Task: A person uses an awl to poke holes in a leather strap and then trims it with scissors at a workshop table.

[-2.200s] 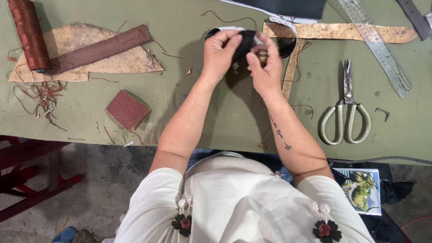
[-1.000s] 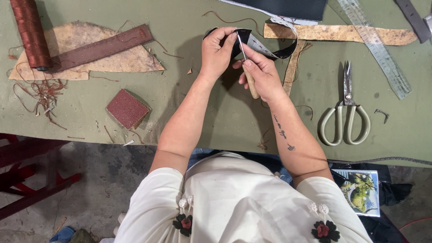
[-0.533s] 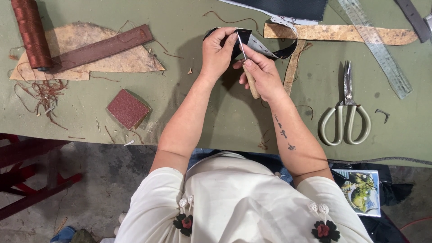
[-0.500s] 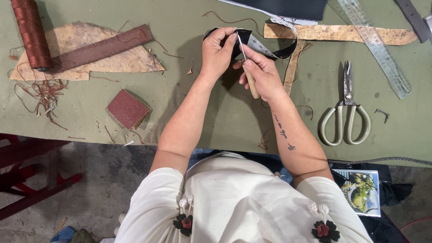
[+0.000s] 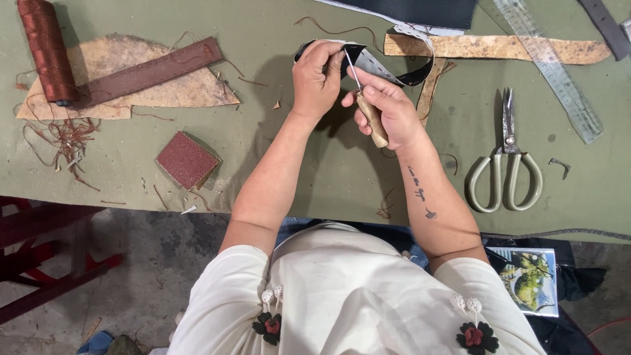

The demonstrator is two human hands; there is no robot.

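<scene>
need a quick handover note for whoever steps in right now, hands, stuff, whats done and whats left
Left hand pinches the black leather strap just above the green table.
Right hand grips a wooden-handled awl, its tip at the strap's stitch holes by the left fingers.
Scissors lie to the right, thread spool far left.
Done: a row of holes shows along the strap.
Left: cannot tell how many more.

Wooden-handled metal awl (image 5: 368, 108), matt black leather strap (image 5: 388, 66).

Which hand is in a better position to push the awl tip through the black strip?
Probably the right hand: it already grips the awl by its wooden handle, metal tip against the black strip. The left hand pinches that strip, steadying it.
</scene>
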